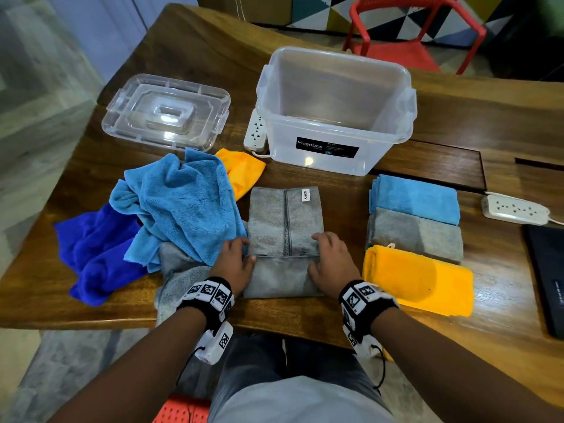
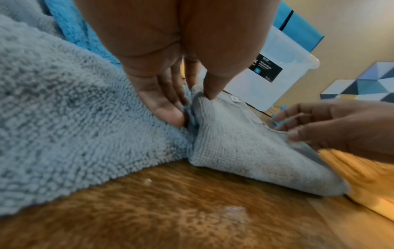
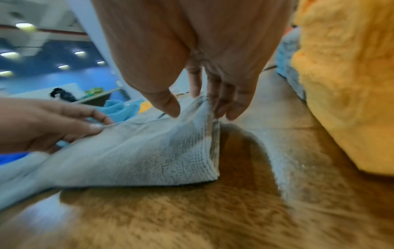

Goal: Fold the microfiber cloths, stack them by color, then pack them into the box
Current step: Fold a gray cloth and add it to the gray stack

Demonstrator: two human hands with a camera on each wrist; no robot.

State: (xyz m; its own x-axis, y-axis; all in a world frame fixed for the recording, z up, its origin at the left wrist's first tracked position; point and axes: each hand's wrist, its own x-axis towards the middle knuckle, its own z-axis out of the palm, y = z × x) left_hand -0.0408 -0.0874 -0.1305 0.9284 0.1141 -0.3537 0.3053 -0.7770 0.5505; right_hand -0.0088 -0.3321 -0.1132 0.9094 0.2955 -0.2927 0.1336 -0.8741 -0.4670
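Note:
A grey cloth (image 1: 283, 221) lies lengthwise on the table in front of me, its near end folded up over itself. My left hand (image 1: 244, 254) pinches the left corner of that flap (image 2: 213, 131) between thumb and fingers. My right hand (image 1: 317, 254) pinches the right corner (image 3: 210, 118). The clear box (image 1: 305, 138) stands open behind the cloth, with nothing visible inside. To the right lie a folded light blue cloth (image 1: 415, 198), a folded grey cloth (image 1: 418, 233) and a folded yellow cloth (image 1: 418, 279).
On the left is a loose pile: light blue cloth (image 1: 183, 206), dark blue cloth (image 1: 97, 251), yellow cloth (image 1: 244, 170), another grey cloth (image 1: 180, 270). The box lid (image 1: 166, 111) lies back left. Power strips (image 1: 255, 131) (image 1: 515, 210) and a dark slab (image 1: 546, 276) sit nearby.

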